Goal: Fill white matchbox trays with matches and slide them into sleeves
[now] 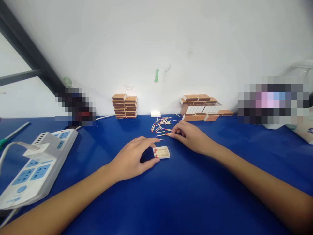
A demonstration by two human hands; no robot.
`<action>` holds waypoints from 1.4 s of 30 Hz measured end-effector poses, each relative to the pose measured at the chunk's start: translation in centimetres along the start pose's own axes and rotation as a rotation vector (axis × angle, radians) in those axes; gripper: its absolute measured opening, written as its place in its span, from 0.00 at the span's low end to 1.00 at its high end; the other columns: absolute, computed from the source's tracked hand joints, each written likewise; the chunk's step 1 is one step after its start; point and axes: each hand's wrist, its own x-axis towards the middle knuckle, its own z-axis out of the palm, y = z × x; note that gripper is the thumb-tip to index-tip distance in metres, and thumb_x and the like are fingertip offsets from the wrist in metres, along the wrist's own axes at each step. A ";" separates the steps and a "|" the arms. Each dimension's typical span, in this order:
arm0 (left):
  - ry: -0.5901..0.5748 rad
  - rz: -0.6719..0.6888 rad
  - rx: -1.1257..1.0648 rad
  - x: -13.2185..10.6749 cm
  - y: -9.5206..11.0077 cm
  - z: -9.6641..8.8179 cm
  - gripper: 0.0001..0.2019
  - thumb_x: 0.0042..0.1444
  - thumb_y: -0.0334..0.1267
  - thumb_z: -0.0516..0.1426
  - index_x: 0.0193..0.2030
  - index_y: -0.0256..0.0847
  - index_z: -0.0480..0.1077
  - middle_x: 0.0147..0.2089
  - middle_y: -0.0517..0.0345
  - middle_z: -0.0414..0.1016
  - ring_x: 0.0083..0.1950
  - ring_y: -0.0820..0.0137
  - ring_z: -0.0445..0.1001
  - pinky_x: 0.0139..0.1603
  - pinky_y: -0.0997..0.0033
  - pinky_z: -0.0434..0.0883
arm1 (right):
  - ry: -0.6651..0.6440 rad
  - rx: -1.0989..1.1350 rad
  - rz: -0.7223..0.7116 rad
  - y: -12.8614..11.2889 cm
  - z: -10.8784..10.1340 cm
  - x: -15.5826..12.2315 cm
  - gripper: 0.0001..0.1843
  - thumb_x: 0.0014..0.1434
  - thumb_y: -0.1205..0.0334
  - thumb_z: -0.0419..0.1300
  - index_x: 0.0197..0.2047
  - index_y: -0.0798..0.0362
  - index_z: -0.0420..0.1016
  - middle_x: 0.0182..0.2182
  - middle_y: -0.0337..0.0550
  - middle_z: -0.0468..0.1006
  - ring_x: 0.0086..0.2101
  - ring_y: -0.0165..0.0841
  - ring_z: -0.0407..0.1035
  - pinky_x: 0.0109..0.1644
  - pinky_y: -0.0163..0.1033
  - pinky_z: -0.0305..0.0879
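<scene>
A small white matchbox tray [168, 157] lies on the blue table, partly filled with red-tipped matches [161, 152]. Thumb and fingers of my left hand [137, 156] grip the tray at its left end. My right hand [189, 135] is just beyond it to the right, fingertips pinched on a few matches [168, 134] low over the table. Loose matches [163, 123] are scattered in a heap behind the tray, some crossing each other. Behind the heap, a small white block-like thing [156, 114] rests against the wall.
Stacked matchboxes [124, 107] stand by the wall at left, with another stack [199, 107] at right. A white power strip [39, 166] with a plugged-in adapter and cable occupies the left side. Blurred-out objects [271, 101] are at the far right.
</scene>
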 end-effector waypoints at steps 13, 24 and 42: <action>-0.002 -0.012 0.010 0.0 0.1 0.1 0.27 0.65 0.43 0.63 0.68 0.45 0.64 0.57 0.51 0.81 0.58 0.58 0.79 0.67 0.45 0.71 | -0.068 -0.051 -0.097 -1.7 -1.6 -1.1 0.11 0.74 0.55 0.52 0.42 0.50 0.70 0.43 0.49 0.74 0.39 0.38 0.71 0.44 0.44 0.69; 0.000 -0.014 0.002 0.1 0.1 0.0 0.27 0.65 0.44 0.63 0.68 0.44 0.63 0.58 0.50 0.81 0.58 0.57 0.79 0.64 0.46 0.73 | -0.107 0.092 -0.154 -5.2 -0.1 -2.4 0.08 0.73 0.57 0.56 0.41 0.50 0.72 0.40 0.44 0.76 0.36 0.34 0.70 0.40 0.40 0.66; -0.011 -0.012 0.009 0.0 0.0 0.1 0.27 0.65 0.44 0.64 0.68 0.45 0.63 0.56 0.50 0.81 0.57 0.56 0.78 0.61 0.49 0.75 | -0.093 0.046 -0.199 -6.3 0.3 -2.9 0.08 0.72 0.61 0.54 0.40 0.50 0.71 0.41 0.46 0.75 0.37 0.36 0.71 0.39 0.41 0.67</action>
